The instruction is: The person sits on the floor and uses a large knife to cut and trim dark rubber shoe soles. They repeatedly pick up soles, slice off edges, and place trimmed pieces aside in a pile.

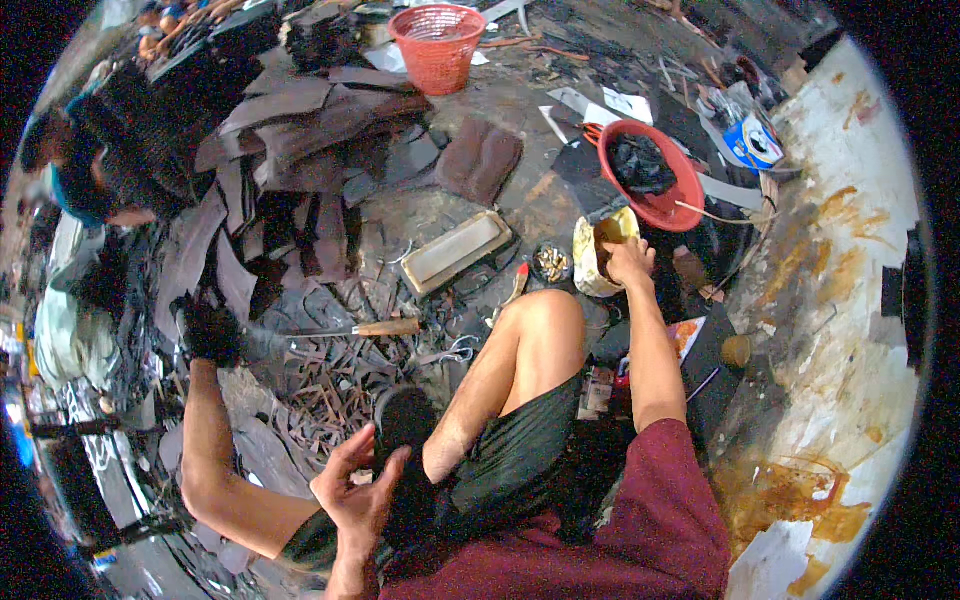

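My right hand (630, 264) reaches to a cut-open yellow and white container (592, 262) with brown stuff inside. Its fingers look curled at the opening, and what they grip is hidden. Low in the middle, my left hand (352, 485) has its thumb and fingers apart. It is beside a dark, rounded piece like a shoe or sole (406, 418); I cannot tell whether it is on my foot. A wooden-handled knife (388, 327) lies left of my raised knee, and a red-tipped tool (518, 285) is close to the knee.
A pale rectangular block (456, 254) and a small dish of butts (551, 263) lie ahead. Dark sheets (300, 115) are piled far left, scraps (330, 400) below. A red basket (437, 50), a red basin (668, 197) and a stained wall (835, 290) stand around.
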Tool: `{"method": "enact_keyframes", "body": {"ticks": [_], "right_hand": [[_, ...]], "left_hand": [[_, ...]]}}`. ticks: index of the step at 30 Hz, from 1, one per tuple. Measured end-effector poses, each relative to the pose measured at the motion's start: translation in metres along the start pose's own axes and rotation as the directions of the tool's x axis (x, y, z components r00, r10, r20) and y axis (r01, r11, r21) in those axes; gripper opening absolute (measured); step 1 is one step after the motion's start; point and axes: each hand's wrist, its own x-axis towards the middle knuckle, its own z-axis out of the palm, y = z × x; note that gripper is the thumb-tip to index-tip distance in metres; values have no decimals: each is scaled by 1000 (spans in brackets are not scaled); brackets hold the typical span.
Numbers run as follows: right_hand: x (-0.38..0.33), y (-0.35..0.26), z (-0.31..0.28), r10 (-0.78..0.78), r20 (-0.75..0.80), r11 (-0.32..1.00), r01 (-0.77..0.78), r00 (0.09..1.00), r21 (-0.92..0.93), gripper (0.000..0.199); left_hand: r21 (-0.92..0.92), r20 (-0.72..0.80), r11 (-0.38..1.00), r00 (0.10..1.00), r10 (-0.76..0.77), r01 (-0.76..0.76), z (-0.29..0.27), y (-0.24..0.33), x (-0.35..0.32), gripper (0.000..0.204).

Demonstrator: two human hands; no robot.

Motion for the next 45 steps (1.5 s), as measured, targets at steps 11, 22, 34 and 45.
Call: {"method": "enact_keyframes", "body": {"ticks": [11,22,34,45], "right_hand": [[9,18,11,-100,-224,992,114,970,51,26],[-84,25,8,-2,-131,966,35,991,254,28],[-238,-173,-267,-536,-700,28,839,471,543,28],[-266,-240,-255,-634,-741,-8,956,222,293,49]], "left_hand": [[225,-56,813,826,561,-537,-15,28,39,46],[99,-96,934,931,351,-342,-12,28,37,44],[205,-124,951,957,261,-233,-34,37,38,41],[210,-241,966,949,201,-152,-54,26,40,35]]}}
